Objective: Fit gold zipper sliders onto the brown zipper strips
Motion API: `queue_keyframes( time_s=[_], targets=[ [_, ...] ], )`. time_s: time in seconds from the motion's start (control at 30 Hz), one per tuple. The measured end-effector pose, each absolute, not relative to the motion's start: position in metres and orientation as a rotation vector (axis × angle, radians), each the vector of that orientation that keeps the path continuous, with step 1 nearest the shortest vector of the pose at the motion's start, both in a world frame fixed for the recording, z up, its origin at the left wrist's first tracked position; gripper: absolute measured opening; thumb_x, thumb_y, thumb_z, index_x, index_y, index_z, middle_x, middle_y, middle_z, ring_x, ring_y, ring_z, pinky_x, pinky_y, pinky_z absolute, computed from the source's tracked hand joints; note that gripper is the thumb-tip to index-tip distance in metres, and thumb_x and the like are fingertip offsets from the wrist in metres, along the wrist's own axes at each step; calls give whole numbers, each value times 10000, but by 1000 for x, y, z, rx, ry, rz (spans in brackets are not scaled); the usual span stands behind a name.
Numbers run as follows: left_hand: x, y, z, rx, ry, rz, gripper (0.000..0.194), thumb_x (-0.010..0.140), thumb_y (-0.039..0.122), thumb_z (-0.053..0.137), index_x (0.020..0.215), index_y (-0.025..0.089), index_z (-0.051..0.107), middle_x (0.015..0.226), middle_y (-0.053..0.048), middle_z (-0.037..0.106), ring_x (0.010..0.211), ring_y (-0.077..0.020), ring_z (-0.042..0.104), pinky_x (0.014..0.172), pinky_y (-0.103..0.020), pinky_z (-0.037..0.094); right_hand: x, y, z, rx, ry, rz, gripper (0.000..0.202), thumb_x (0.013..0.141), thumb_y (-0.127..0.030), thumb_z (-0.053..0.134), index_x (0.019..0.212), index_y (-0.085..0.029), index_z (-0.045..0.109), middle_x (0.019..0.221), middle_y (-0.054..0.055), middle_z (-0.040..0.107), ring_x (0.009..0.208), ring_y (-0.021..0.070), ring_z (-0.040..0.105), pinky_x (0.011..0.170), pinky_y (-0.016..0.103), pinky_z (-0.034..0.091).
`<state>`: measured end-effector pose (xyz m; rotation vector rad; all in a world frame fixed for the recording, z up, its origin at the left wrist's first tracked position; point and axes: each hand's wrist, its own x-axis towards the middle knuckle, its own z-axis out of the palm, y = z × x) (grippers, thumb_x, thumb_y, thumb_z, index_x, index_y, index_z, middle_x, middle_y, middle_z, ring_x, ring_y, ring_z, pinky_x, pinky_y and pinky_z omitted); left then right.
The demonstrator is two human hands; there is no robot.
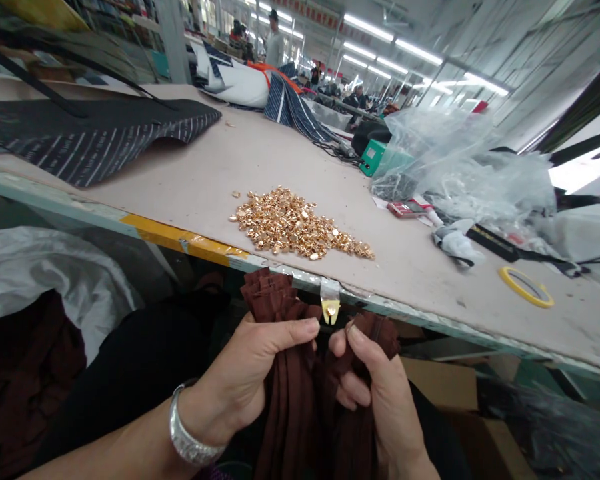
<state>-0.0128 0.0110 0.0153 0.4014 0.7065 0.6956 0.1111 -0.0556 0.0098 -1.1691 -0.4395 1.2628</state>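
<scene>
My left hand [250,367], a silver bangle on its wrist, is closed around a bundle of brown zipper tapes [270,297], the thumb lying across them. My right hand [380,387] has its fingers curled around more brown zipper tape [377,333], pinched between thumb and fingers near the ends. Between the two hands, a small yellow holder [331,313] is taped to the table edge, with a gold zipper slider [332,309] on it. Just beyond, a heap of gold zipper sliders [293,223] lies on the table. The tapes hang down toward my lap.
The table [190,193] has a worn edge with yellow tape. Dark striped material [105,140] lies at left; a yellow tape roll [525,287], clear plastic bags [480,173] and a green box [374,157] are at right. Below are a white sack [45,273] and cardboard [440,383].
</scene>
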Motion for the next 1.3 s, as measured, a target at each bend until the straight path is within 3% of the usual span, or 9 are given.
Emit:
queue_keyframes(
  time_s=[0.1,0.33,0.53,0.73,1.0,1.3],
  targets=[
    [-11,12,16,436,677,712,75,634,97,762,700,107,731,629,-58,727,547,-182,669,575,-279,558,115,-51,12,-1142,-369,1312,299,729,-361,760,666,-154,553,568,-65,520,342,-13,237,316,116,248],
    [-4,14,22,391,574,610,68,663,100,695,723,102,729,617,-79,711,522,-225,670,532,-356,566,117,-45,12,-1179,-390,1317,290,710,-315,745,633,-150,520,536,-72,499,333,-9,271,316,118,275],
    [-1,16,25,384,559,581,63,619,124,732,664,90,705,604,-84,712,500,-239,679,507,-351,572,117,-42,13,-1207,-415,1334,282,728,-326,721,627,-155,520,525,-73,480,329,1,265,312,130,280],
    [0,15,23,372,543,559,49,666,123,684,694,88,704,597,-96,711,511,-248,690,515,-352,574,117,-40,14,-1194,-406,1363,308,726,-345,722,588,-145,532,486,-84,426,329,-1,244,311,122,265],
    [3,16,25,427,569,571,86,678,152,677,638,79,695,572,-110,701,500,-254,691,497,-329,569,116,-37,14,-1186,-389,1337,265,713,-332,740,646,-146,563,537,-69,498,329,0,290,314,124,283],
    [7,15,24,620,661,727,128,690,107,664,570,124,621,536,-32,646,451,-200,640,475,-336,565,111,-36,15,-1212,-429,1222,307,712,-365,790,670,-143,582,559,-59,540,327,-7,299,308,118,307]
  ],
)
